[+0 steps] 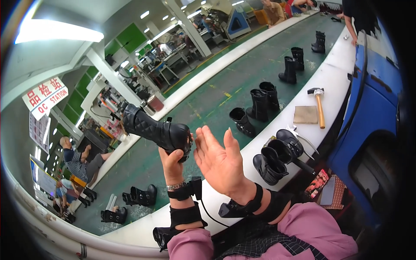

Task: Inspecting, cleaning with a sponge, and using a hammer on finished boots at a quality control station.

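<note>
A black quilted boot (151, 130) is held up above the green belt, lying nearly sideways with its shaft toward the upper left. My left hand (172, 164) grips it by the toe end, thumb against the front; the other fingers are hidden behind it. Beside the toe, my right hand (220, 162) is raised with its palm showing and its fingers stretched out. Nothing is in that hand, and I cannot tell whether its fingertips touch the sole.
Several black boots (258, 106) stand along the green belt (190, 106). On the white ledge (323, 84) are more boots (271, 167), a hammer (320, 108) and a tan square pad (305, 115). A blue machine (368, 108) stands right; a seated person (80, 156) is across the belt.
</note>
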Available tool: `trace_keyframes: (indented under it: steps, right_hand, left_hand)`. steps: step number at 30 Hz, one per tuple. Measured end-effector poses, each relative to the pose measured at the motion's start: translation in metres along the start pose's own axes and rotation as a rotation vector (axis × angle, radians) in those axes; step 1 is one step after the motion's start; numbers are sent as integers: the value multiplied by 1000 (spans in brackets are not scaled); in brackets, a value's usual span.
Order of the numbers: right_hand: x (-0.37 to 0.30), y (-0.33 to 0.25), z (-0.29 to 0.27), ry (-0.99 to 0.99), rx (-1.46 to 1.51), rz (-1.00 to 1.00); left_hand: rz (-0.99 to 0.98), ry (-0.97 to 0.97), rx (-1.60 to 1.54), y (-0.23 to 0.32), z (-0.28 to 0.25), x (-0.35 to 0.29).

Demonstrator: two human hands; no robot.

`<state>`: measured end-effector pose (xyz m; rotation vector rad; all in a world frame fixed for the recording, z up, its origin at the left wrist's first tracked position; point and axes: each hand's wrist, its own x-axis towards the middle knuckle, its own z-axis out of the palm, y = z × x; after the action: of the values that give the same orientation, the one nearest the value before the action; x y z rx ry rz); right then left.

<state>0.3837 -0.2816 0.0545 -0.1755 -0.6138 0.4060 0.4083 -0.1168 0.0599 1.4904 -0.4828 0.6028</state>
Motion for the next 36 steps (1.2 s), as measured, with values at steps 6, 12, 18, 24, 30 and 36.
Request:
trace_keyframes:
  steps: [6,12,18,24,30,36]
  right_hand:
    - [-31,-19,49,-28,266,130]
    - [-55,-16,55,-262,526,261]
    - [-26,-3,26,-10,-26,-187]
    - [-19,28,-52,290,-1258,-763]
    - [-45,8,-49,200,-1312,-164]
    - [-63,24,-58,209,-1344,33]
  left_hand:
    - [-30,36,-20,6,7,13]
    - [-25,245,100,-9,-1,3]
    - [-176,280,-218,-3,20,-7]
    - [-129,82,-249,7,57,-37]
    - [-288,65,-153,3,44,-81]
    - [-392,146,-111,-18,20,-124]
